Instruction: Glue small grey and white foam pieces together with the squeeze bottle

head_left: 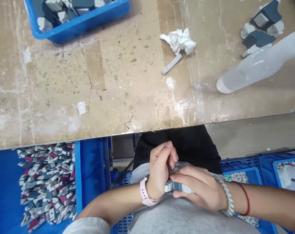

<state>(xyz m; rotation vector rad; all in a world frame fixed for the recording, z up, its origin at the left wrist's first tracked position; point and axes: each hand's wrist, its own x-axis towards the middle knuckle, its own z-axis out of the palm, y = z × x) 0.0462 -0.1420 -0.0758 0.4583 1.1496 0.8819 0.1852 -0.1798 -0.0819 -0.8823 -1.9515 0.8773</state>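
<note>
A wide, worn tan workbench (113,81) fills the upper half of the view, its near edge running across the middle. Below that edge, a person sits with both hands held in the lap, over grey clothing.

At the lower left, under the bench, an open blue crate (89,169) holds a deep heap of small grey, white and dark red pieces (47,185). More blue crates (264,162) with similar pieces sit at the lower right. On the bench's far left corner stands a blue bin (76,24) of grey parts. At the far right a frosted white bottle (259,65) lies on its side, with a few dark grey and pale parts (261,26) just behind it. Near the bench's middle rests a crumpled white cloth (180,40), a thin grey strip (171,64) touching its near side.

The right hand (201,190), with a beaded bracelet and a red cord at the wrist, lies palm down with its fingers curled over a small grey and blue part (174,186). The part's long axis runs roughly left to right, its left end poking out beyond the fingers. The left hand (160,167), a pale pink watch on its wrist, stands upright just to the left, fingers loosely bent and meeting the part's top edge; whether it truly grips is unclear. Both hands touch the part, well apart from everything on the bench, and nothing stands between them.
</note>
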